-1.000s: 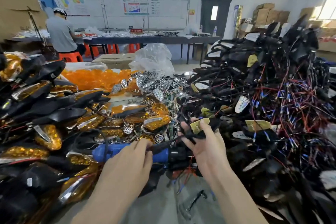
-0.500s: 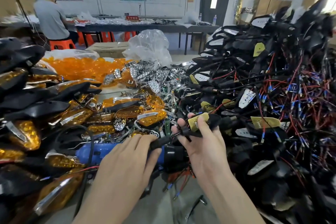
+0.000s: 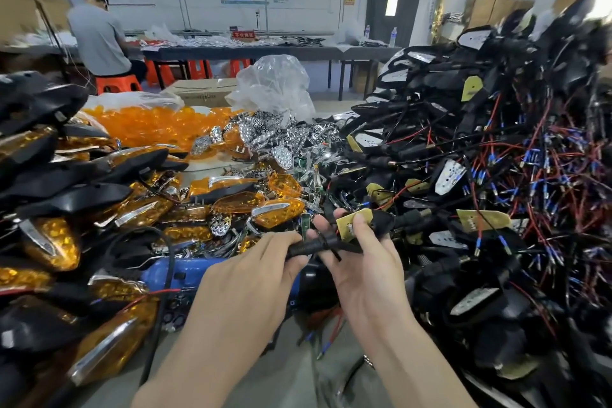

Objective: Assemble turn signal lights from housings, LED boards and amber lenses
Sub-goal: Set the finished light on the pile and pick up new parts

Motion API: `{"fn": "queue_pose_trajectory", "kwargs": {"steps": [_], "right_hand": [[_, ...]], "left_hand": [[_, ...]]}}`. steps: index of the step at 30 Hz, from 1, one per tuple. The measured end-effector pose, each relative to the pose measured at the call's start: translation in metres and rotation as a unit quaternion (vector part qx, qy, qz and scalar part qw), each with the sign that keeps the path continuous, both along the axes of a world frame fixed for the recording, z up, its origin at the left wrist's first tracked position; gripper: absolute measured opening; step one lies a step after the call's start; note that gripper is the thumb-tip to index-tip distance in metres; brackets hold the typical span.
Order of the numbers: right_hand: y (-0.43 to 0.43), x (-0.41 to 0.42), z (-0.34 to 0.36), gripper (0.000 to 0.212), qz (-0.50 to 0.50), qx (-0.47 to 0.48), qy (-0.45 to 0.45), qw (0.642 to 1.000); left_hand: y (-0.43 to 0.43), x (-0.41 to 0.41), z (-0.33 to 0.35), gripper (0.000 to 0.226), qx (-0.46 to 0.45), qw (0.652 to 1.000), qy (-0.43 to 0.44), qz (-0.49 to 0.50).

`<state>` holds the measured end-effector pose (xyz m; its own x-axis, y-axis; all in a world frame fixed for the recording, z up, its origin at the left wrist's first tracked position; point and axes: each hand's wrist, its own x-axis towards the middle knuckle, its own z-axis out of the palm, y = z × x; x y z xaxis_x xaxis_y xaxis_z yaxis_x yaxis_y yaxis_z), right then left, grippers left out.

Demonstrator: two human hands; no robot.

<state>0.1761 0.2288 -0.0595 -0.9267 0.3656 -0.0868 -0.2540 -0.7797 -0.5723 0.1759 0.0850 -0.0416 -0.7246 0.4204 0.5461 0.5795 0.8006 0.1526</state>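
Black housing [image 3: 381, 221] with yellowish LED board [image 3: 350, 226], clamped in right hand [image 3: 367, 273], its stalk [image 3: 299, 248] gripped by left hand [image 3: 251, 280]

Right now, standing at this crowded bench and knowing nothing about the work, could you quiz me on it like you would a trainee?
1. True or false: the right hand holds an amber lens.
2. Multiple choice: compared with the shiny reflector pile, the heap of loose amber lenses lies A) to its left; B) to its right; C) in the person's hands.
3. Fill in: the power tool lying beside the left hand is coloured ___.

Key: 1 false, it holds a black housing with a yellowish LED board; 2 A; 3 blue.
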Motion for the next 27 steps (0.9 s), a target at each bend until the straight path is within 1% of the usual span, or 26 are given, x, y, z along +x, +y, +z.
{"fn": "queue_pose_trajectory", "kwargs": {"steps": [3, 7, 10, 12, 15, 17, 22, 24, 27], "right_hand": [[0.000, -0.001, -0.001, 0.022, -0.001, 0.000, -0.002, 1.000], [-0.002, -0.002, -0.003, 0.021, 0.011, -0.014, -0.004, 1.000], [-0.006, -0.002, -0.005, 0.015, 0.022, -0.012, 0.000, 1.000], [-0.009, -0.001, -0.007, 0.014, 0.028, -0.007, 0.006, 1.000], [-0.012, -0.001, -0.008, 0.028, 0.044, 0.008, 0.007, 0.999], [-0.014, -0.001, -0.008, 0.033, 0.052, 0.010, 0.008, 0.999], [-0.014, 0.002, -0.009, 0.021, 0.060, 0.021, 0.019, 0.998], [-0.015, 0.003, -0.010, 0.021, 0.065, 0.023, 0.021, 0.997], [-0.014, 0.003, -0.010, 0.020, 0.086, 0.009, 0.022, 0.996]], "left_hand": [[0.001, -0.001, -0.003, 0.026, 0.013, 1.000, 0.007, 0.001], [0.003, -0.003, -0.007, 0.028, 0.023, 0.999, 0.039, -0.008], [0.004, -0.005, -0.013, 0.017, 0.037, 0.997, 0.069, -0.014], [0.004, -0.005, -0.016, 0.025, 0.045, 0.997, 0.066, -0.014], [0.005, -0.004, -0.014, 0.034, 0.051, 0.997, 0.061, -0.016], [0.005, -0.004, -0.014, 0.039, 0.062, 0.996, 0.063, -0.024], [0.004, -0.003, -0.016, 0.025, 0.098, 0.994, 0.051, -0.025], [0.003, -0.003, -0.017, 0.028, 0.100, 0.994, 0.042, -0.026], [0.000, -0.003, -0.018, 0.026, 0.110, 0.993, 0.022, -0.024]]}}
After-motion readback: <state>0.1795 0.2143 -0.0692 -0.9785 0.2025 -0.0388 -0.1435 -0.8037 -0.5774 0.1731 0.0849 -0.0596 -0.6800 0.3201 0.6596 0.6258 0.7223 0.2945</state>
